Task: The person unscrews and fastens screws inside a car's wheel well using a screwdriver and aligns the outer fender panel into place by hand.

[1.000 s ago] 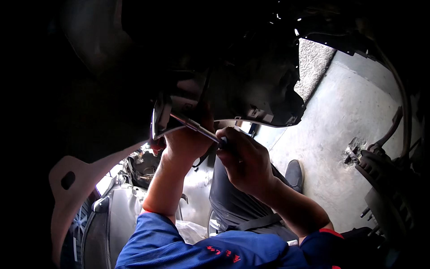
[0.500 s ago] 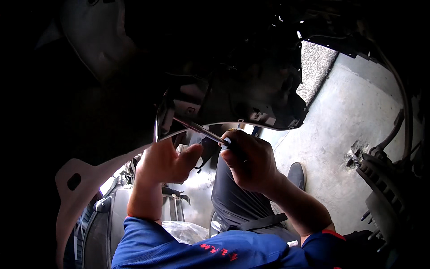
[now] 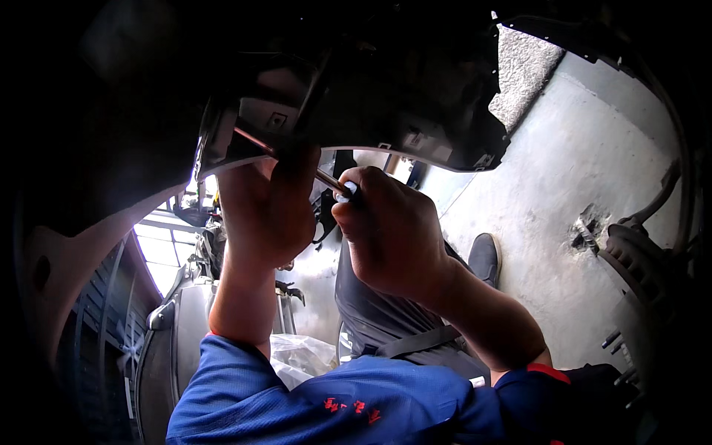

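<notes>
My right hand (image 3: 389, 233) is closed round the handle of a screwdriver-like tool with a pale blue end (image 3: 345, 192). Its metal shaft (image 3: 252, 137) runs up and left into a recess at the left end of the dark plastic liner (image 3: 400, 96) overhead. My left hand (image 3: 263, 215) is at the liner's lower lip, its thumb raised across the shaft; its other fingertips are hidden in shadow.
A pale curved panel edge (image 3: 96, 233) arches at left. A brake assembly with studs (image 3: 630, 263) is at right, a hose (image 3: 667, 178) above it. My leg and shoe (image 3: 483, 256) are below on concrete (image 3: 541, 185). A plastic sheet (image 3: 300, 356) lies behind my arms.
My left hand has risen from below the shaft to the liner's lip, thumb now over the shaft. The view has shifted, so liner and tool appear higher and further left.
</notes>
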{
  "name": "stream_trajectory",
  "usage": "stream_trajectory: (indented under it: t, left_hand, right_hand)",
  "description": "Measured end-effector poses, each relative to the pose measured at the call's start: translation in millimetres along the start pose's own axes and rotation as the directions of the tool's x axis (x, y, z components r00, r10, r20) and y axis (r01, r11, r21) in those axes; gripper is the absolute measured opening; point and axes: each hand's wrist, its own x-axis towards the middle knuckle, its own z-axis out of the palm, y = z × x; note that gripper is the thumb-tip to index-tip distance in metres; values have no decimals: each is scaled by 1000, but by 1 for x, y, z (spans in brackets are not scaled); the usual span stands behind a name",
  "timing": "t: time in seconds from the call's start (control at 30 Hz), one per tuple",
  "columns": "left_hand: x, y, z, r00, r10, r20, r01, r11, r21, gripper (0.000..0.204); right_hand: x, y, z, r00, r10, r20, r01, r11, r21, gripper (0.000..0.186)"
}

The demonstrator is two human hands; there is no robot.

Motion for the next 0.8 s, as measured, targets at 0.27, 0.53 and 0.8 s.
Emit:
stream_trajectory:
  t: [0.27,0.53,0.8]
  left_hand:
    - [-1,-7,-2,997,79,8,-78,947,313,17]
    - [-11,-21,4,983,163,-85,-123,927,354,38]
    - [-18,-29,-1,977,215,3,-189,852,489,52]
  right_hand:
    - [5,12,-9,983,74,167,-100,983,151,21]
    - [26,25,-26,809,161,565,-524,633,570,37]
    - [45,56,-32,589,-16,808,-770,295,566,52]
